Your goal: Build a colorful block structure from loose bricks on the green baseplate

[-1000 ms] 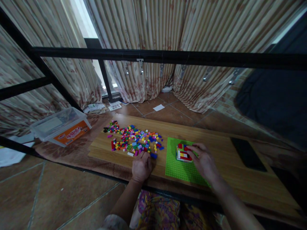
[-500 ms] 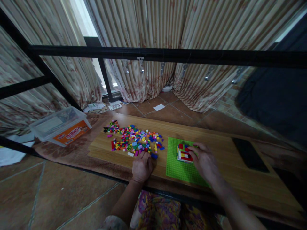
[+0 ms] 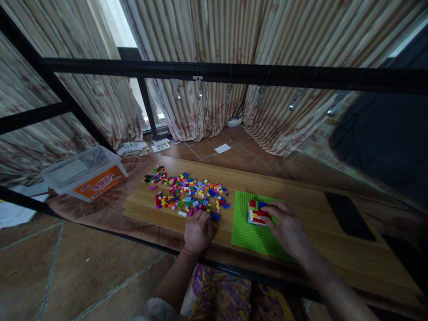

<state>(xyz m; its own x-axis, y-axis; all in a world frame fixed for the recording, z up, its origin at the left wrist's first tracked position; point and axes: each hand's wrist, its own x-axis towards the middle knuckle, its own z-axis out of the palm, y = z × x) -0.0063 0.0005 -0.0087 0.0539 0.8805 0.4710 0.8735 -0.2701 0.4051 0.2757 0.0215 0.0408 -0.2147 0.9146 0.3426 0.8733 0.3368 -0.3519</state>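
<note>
A green baseplate point(image 3: 243, 234) lies on the wooden board, with a small structure of red, white and blue toy bricks point(image 3: 253, 217) built up on it. My right hand point(image 3: 288, 225) reaches over the plate from the right. Its thumb and fingers pinch a red brick point(image 3: 262, 213) at the top of the structure, and they hide the structure's right side. My left hand point(image 3: 198, 232) rests curled closed at the near edge of a pile of loose coloured bricks point(image 3: 187, 189). Whatever its fingers may hold is hidden. A blue brick point(image 3: 215, 216) lies just right of that hand.
A black phone-like slab point(image 3: 349, 216) lies on the right of the wooden board point(image 3: 310, 209). To the left stands a clear plastic box point(image 3: 87, 171) with an orange label. A black metal bar point(image 3: 214, 71) crosses in front of striped curtains point(image 3: 207, 40).
My right hand's fingers have shifted slightly over the structure, and a red brick now shows between them, partly covering the white and yellow row. My left hand stays in place.
</note>
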